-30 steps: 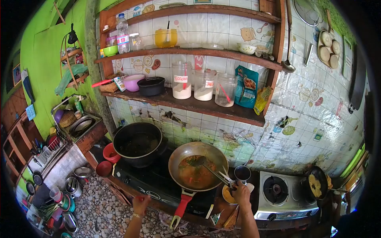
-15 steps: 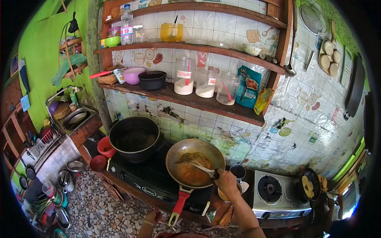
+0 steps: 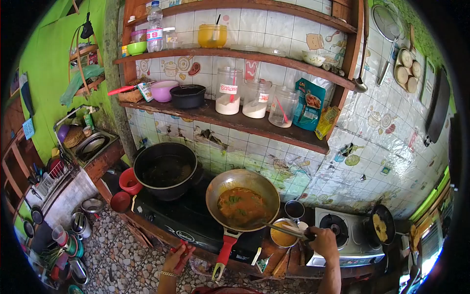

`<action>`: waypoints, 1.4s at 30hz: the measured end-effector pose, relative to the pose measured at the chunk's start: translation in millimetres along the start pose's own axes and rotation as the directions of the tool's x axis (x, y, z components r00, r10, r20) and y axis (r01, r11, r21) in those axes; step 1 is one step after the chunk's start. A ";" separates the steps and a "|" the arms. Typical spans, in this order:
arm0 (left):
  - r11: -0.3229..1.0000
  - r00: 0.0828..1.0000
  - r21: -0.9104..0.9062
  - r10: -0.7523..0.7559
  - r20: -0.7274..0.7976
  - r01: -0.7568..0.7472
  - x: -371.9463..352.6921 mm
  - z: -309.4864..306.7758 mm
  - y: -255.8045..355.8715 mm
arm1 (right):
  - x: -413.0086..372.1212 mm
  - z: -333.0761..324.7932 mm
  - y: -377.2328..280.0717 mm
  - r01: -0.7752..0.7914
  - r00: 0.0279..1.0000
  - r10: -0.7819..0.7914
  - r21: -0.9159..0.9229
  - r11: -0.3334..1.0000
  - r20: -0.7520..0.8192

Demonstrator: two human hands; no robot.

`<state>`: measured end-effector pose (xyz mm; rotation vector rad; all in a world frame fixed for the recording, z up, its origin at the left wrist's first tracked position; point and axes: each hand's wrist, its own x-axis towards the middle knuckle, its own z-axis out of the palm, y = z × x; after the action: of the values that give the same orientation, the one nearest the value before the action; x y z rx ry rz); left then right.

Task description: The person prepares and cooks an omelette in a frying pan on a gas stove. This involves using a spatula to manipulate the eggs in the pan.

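Note:
My right hand [image 3: 324, 243] is closed round the dark handle of a spatula [image 3: 289, 230]. The spatula's metal part lies across a small pot of yellow-orange liquid [image 3: 280, 239], its tip at the wok's right rim. On the black stove, the wok [image 3: 215, 188] holds a reddish-orange sauce [image 3: 245, 206] with dark green leaves in it. Its red handle [image 3: 225, 249] points toward me, untouched. My left hand [image 3: 177, 258], with a bracelet at the wrist, is in front of the stove, left of that handle. Its fingers are curled at something red that I cannot make out.
A large black pot [image 3: 166, 188] stands on the left of the stove [image 3: 171, 223], beside red bowls [image 3: 129, 180]. To the right are a small dark saucepan [image 3: 294, 208], a silver stove [image 3: 342, 258] and a tilted frying pan [image 3: 379, 226]. Jars line the shelf [image 3: 196, 111] above.
My right hand has moved right and down, lifting the spatula out of the sauce and over the small pot. My left hand has risen toward the stove's front. Green leaves now show in the sauce.

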<state>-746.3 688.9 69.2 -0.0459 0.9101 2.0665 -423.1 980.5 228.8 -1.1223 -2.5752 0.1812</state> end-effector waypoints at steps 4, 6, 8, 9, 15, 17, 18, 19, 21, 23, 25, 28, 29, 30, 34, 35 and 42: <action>0.986 0.995 0.136 -0.089 -0.045 0.094 0.0 30.7 8.5 | -3.1 -24.1 -3.2 -0.025 0.995 0.023 -0.018 1.000 -0.098; 0.978 0.994 0.176 -0.110 -0.027 0.113 4.6 39.6 10.4 | -4.1 -33.8 -9.2 -0.100 0.988 0.093 -0.056 0.993 -0.123; 0.937 0.984 0.300 -0.165 -0.068 0.177 8.1 48.0 12.7 | -2.1 -29.1 -12.3 -0.101 0.986 0.084 -0.121 0.987 -0.143; 0.938 0.985 0.301 -0.162 -0.065 0.174 11.3 49.1 11.5 | -0.1 -25.3 -13.8 -0.104 0.985 0.074 -0.187 0.977 -0.158; 0.965 0.989 0.236 -0.136 0.061 0.118 19.2 72.0 13.9 | 27.4 41.1 -8.1 -0.136 0.973 0.138 0.026 0.990 -0.183; 0.974 0.982 0.216 -0.101 0.160 0.065 17.8 82.5 16.0 | 34.5 63.9 -4.5 -0.155 0.974 0.164 0.066 0.986 -0.156; 0.975 0.982 0.214 -0.096 0.159 0.061 19.5 87.0 16.2 | 36.3 80.2 -0.5 -0.159 0.971 0.179 0.130 0.979 -0.160; 0.971 0.981 0.234 -0.080 0.175 0.037 22.8 91.3 15.8 | 36.5 93.7 2.2 -0.162 0.967 0.195 0.193 0.968 -0.163; 0.967 0.980 0.253 -0.059 0.188 0.009 27.3 100.7 15.2 | 32.8 115.0 0.4 -0.134 0.969 0.188 0.295 0.946 -0.163; 0.942 0.990 0.334 -0.052 0.134 0.004 30.9 111.2 15.1 | 31.4 134.2 -0.6 -0.043 0.972 0.102 0.268 0.962 -0.211; 0.927 0.991 0.375 -0.050 0.121 0.001 35.3 119.0 12.8 | 23.4 128.5 -12.7 -0.087 0.963 0.142 0.235 0.968 -0.229; 0.903 0.990 0.428 -0.041 0.138 -0.023 36.9 139.3 8.9 | 18.3 109.5 -36.6 -0.053 0.941 0.131 0.246 0.968 -0.312; 0.897 0.986 0.438 -0.027 0.164 -0.048 37.3 146.6 7.5 | 17.1 104.2 -44.0 0.036 0.924 0.077 0.284 0.958 -0.375; 0.896 0.985 0.443 -0.033 0.169 -0.045 39.0 153.2 5.4 | 12.4 95.0 -59.4 0.038 0.963 0.091 0.459 0.888 -0.255; 0.901 0.955 0.434 -0.121 0.271 -0.008 44.4 172.8 -5.6 | 17.7 115.5 -79.9 -0.243 0.915 -0.129 0.777 0.581 0.383; 0.911 0.935 0.411 -0.164 0.313 0.022 45.5 177.3 -7.0 | 19.7 119.0 -84.5 -0.325 0.823 -0.283 0.817 0.477 0.493; 0.875 0.914 0.480 -0.235 0.330 0.051 48.8 182.5 -22.7 | 24.2 128.2 -102.7 -0.411 0.814 -0.307 0.863 0.294 0.493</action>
<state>-709.6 844.1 173.1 0.5131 1.0895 1.5904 -553.4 929.8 139.2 -0.6257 -2.0059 2.1174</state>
